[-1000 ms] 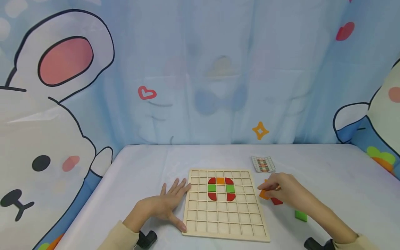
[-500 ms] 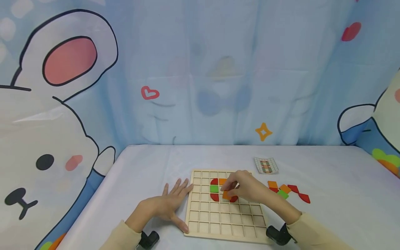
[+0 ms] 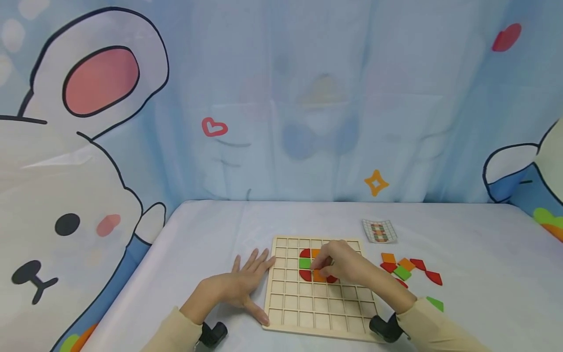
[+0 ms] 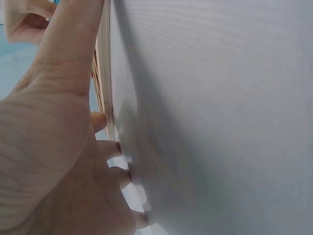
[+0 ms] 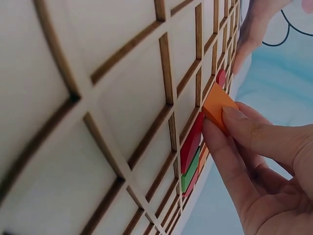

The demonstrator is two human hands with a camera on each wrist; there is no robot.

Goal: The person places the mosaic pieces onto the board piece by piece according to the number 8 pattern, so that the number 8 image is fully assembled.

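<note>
Between thumb and forefinger, my right hand [image 3: 345,261] pinches an orange square tile [image 5: 217,105] at the wooden grid board [image 3: 299,305]. In the right wrist view the tile is tilted, one edge right at the grid slats. It is between two red quarter-round tiles; the left one [image 3: 305,275] shows whole, the other is partly covered by my hand. A green tile [image 3: 305,263] and another orange tile [image 3: 315,253] sit in cells farther back. My hand hides the right part of this pattern. With fingers spread, my left hand [image 3: 239,288] rests against the board's left edge, thumb at its near corner.
Right of the board lie loose tiles: orange [image 3: 388,257], green [image 3: 402,273], red [image 3: 434,278] and several others. A separate green tile [image 3: 435,303] lies nearer my right sleeve. Behind them is a small printed pattern card [image 3: 379,231]. A cartoon curtain [image 3: 264,98] hangs behind the table.
My right hand has carried the orange tile from the loose pile left onto the board and lowered it between the red tiles. My left hand stays at the board's edge. The head view shifts slightly.
</note>
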